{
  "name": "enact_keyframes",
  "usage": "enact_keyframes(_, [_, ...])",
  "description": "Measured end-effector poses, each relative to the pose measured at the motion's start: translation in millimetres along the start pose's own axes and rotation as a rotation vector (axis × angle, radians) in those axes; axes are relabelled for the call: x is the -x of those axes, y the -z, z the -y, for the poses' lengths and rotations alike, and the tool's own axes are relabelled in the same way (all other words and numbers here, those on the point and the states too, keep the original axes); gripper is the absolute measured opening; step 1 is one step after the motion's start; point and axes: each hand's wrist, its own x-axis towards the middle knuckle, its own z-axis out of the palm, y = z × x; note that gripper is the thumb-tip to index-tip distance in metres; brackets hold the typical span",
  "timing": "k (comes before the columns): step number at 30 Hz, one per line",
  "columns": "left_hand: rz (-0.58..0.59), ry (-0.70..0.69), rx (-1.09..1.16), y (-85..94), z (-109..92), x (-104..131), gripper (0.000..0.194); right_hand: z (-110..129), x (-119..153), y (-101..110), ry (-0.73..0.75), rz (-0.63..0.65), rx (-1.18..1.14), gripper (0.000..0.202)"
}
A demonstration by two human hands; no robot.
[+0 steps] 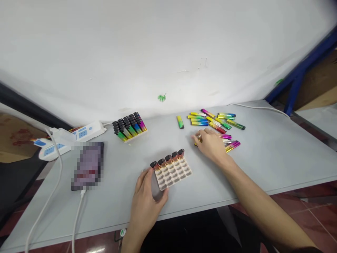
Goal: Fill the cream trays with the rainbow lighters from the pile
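A pale tray (176, 174) with rows of oval slots lies near the table's front, with several black-topped lighters (169, 160) upright along its back row. My left hand (147, 196) is closed on the tray's left side, thumb at the front corner and fingers at the back-left corner. Over the near part of a pile of colourful lighters (199, 121) is my right hand (210, 144), fingers bent down around a gold lighter partly hidden under them. A second tray (135, 136), filled with upright lighters, stands at the back left.
One yellow-green lighter (180, 122) lies apart from the pile. On the left are a white power strip (76, 135), a blurred phone (88, 165) and white cables (59, 175). A white wall (158, 52) rises behind the table (116, 207).
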Motion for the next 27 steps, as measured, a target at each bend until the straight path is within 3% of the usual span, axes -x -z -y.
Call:
enact_keyframes(3, [0.005, 0.015, -0.012, -0.3, 0, -1, 0.068, 3, 3, -7, 0.094, 0.03, 0.119, 0.031])
enact_keyframes(8, [0.023, 0.034, -0.018, 0.1, 0, -1, 0.068, 17, 7, -11, 0.218, 0.085, 0.119, 0.017])
enact_keyframes(13, [0.023, 0.038, -0.015, 0.5, 0, -1, 0.068, 16, 9, -12, 0.148, -0.017, 0.163, 0.027])
enact_keyframes(18, [0.006, 0.007, -0.022, -0.6, 1, -1, 0.067, 15, 9, -13, 0.159, -0.043, 0.149, 0.015])
enact_keyframes(21, [0.001, 0.006, -0.029, -1.0, 1, -1, 0.068, 17, 7, -9, 0.072, -0.037, -0.043, 0.013])
enact_keyframes(27, [-0.009, -0.007, -0.035, -1.0, 1, 0, 0.068, 18, 9, 0, -0.093, 0.055, -0.74, 0.012])
